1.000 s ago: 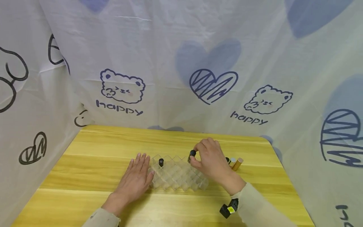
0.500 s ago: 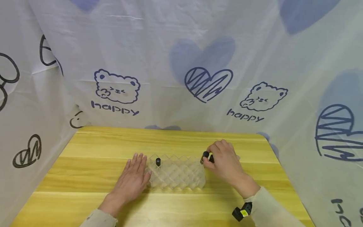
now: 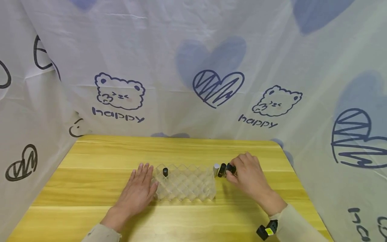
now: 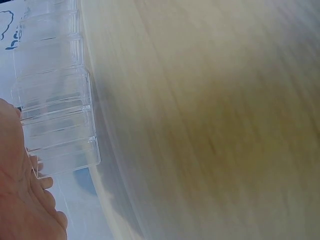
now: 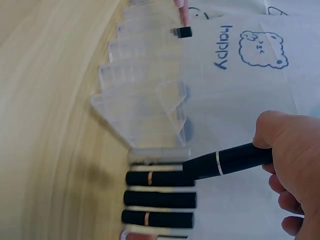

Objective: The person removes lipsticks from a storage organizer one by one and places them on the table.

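Note:
My right hand (image 3: 251, 177) pinches a black lipstick tube (image 5: 242, 159) with a thin silver band, between thumb and fingers. The tube slants, its lower end overlapping a standing row in the right wrist view. That row holds a silver-grey tube (image 5: 160, 155) and several black tubes (image 5: 160, 199), two with copper-coloured bands. Left of them stands a clear organizer (image 3: 185, 185) with diamond-shaped compartments. A single black-capped lipstick (image 3: 165, 172) is upright in its back left compartment. My left hand (image 3: 136, 190) lies with fingers extended along the organizer's left end, thumb right at its edge.
Yellow wood-grain tabletop (image 3: 169, 222) extends around the organizer. A pale curtain (image 3: 169, 67) with printed hearts and bears closes off the back and sides. On my right wrist sits a small black device (image 3: 267, 230) with a yellow mark.
From the organizer's back right corner, my right hand has moved right with the black tube, over the standing row. The left hand stays beside the organizer. The head view has shifted slightly.

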Demonstrator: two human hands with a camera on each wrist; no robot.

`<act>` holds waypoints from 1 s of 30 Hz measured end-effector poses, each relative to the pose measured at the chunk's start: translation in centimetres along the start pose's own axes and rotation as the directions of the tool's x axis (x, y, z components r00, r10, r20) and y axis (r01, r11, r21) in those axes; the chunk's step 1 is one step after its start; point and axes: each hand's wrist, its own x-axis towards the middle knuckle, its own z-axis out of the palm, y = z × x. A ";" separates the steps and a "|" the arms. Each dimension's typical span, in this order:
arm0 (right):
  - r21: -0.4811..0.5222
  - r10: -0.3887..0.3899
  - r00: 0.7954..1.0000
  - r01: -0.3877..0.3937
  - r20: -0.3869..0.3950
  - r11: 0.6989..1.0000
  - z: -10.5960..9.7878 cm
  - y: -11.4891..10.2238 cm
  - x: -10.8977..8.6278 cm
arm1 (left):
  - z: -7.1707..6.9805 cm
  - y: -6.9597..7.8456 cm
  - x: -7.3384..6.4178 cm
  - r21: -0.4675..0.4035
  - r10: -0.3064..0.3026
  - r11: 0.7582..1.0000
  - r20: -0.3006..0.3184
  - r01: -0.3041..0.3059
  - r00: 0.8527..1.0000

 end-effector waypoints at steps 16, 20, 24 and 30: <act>-0.104 0.049 0.999 -0.047 0.020 0.993 0.7 4.2 -4.1 | -0.2 0.3 0.0 0.004 -0.005 1.000 0.009 0.005 1.000; -0.112 0.065 0.998 -0.063 0.015 0.992 0.7 5.5 -5.1 | -0.2 0.2 0.0 -0.002 -0.004 1.000 0.014 0.004 1.000; -0.116 0.093 0.995 -0.090 0.020 0.989 0.9 6.8 -5.7 | -0.3 0.2 0.0 -0.006 -0.003 1.000 0.013 0.004 1.000; -0.118 0.148 0.987 -0.140 0.059 0.983 1.6 8.3 -6.1 | -0.2 0.1 -0.1 -0.008 -0.001 1.000 0.009 0.001 1.000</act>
